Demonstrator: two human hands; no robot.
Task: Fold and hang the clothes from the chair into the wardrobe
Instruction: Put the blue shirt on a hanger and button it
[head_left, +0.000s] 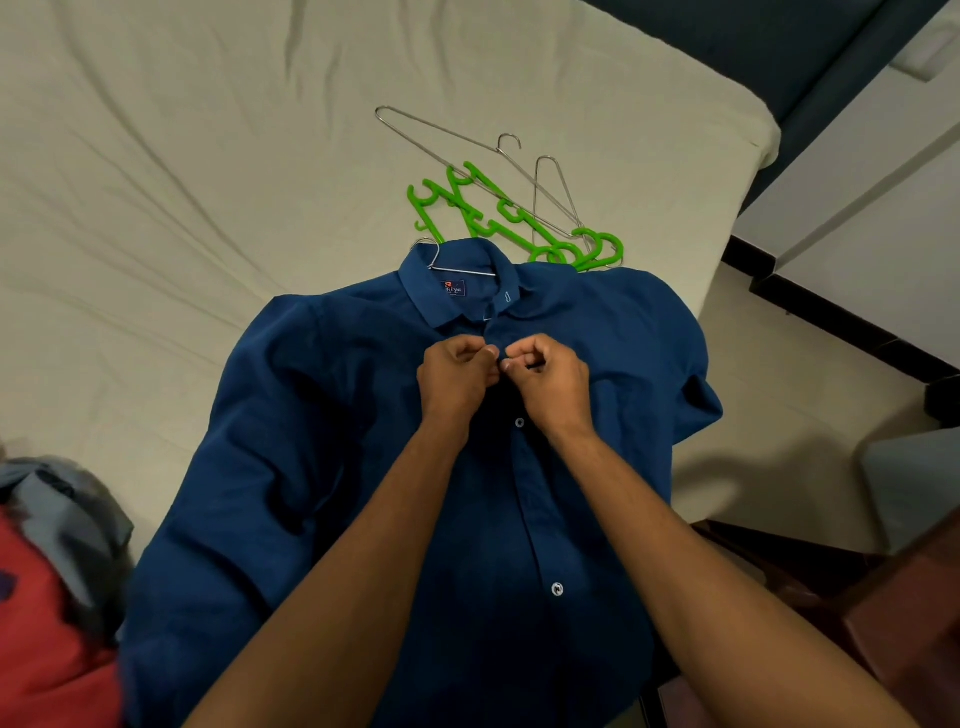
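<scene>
Shirt: the blue shirt (322, 467) lies front-up on the bed (156, 182), collar away from me, its lower part running off the bottom of the view.
Left hand: my left hand (454, 376) has its fingers curled, pinching the shirt's front edge just below the collar.
Right hand: my right hand (553, 376) is curled too, pinching the opposite front edge; the fingertips of both hands nearly meet at the middle of the chest.
Buttons: two buttons show lower down the front, one (520, 423) just beneath my right wrist, another (557, 589) further toward me.
Hanger in shirt: a metal hanger (441, 262) sits inside the collar, its hook poking out at the collar's left end.
Spare hangers: beyond the collar, green plastic hangers (488, 218) lie in a heap on the sheet, with more wire hangers (467, 143) crossed over them.
Other clothes: a grey and red pile of clothes (47, 571) sits at the left edge, touching the shirt's sleeve.
Floor: pale floor (779, 389) shows to the right of the bed.
</scene>
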